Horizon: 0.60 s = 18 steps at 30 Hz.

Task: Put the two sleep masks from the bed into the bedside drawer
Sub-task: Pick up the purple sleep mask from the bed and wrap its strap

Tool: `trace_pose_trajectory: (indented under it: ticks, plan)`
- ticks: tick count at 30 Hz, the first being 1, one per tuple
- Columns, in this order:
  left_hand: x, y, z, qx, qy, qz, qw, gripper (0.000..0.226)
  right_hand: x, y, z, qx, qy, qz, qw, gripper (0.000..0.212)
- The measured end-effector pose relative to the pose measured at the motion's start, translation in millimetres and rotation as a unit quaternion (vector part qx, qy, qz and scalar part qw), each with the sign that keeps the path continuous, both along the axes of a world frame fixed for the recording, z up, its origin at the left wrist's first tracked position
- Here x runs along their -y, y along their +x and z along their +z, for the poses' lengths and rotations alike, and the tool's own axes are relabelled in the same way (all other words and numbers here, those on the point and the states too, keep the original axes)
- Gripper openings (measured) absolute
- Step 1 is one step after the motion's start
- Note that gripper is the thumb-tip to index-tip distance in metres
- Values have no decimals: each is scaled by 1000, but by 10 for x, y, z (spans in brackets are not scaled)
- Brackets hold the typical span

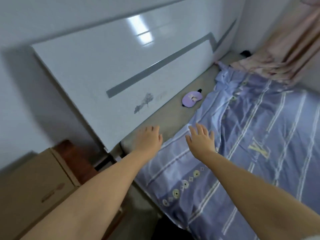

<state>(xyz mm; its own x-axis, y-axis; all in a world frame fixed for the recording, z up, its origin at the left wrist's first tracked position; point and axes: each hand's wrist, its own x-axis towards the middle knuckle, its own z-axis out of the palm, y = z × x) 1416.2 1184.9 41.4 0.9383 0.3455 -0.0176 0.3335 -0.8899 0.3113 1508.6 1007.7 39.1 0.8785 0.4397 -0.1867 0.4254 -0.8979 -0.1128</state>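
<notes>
A purple sleep mask [191, 99] with black strap ends lies on the bare beige mattress strip [173, 118] near the white headboard. A small dark object [245, 53] sits in the far corner of the bed; I cannot tell what it is. My left hand [149, 138] hovers over the mattress corner, fingers loosely curled, holding nothing. My right hand [201, 138] is spread open over the edge of the blue striped quilt [251, 144], well short of the mask. The brown bedside cabinet [34, 184] stands at lower left, its drawer front closed.
The glossy white headboard [107, 70] runs along the left of the bed. A pink curtain [285, 45] drapes onto the far end of the bed. A narrow gap of floor [138, 213] separates the cabinet from the bed.
</notes>
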Motion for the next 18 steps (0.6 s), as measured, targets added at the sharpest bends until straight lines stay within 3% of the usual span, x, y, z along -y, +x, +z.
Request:
trace_pose_trajectory:
  ticks: [10, 18]
  plan:
    - [-173, 1645, -693, -68, 9, -80, 994, 37, -206, 1530, -557, -47, -30, -22, 998, 49]
    - [-428, 3123, -1944, -120, -1, -146, 982, 41, -688, 2716, -1684, -120, -20, -76, 990, 53]
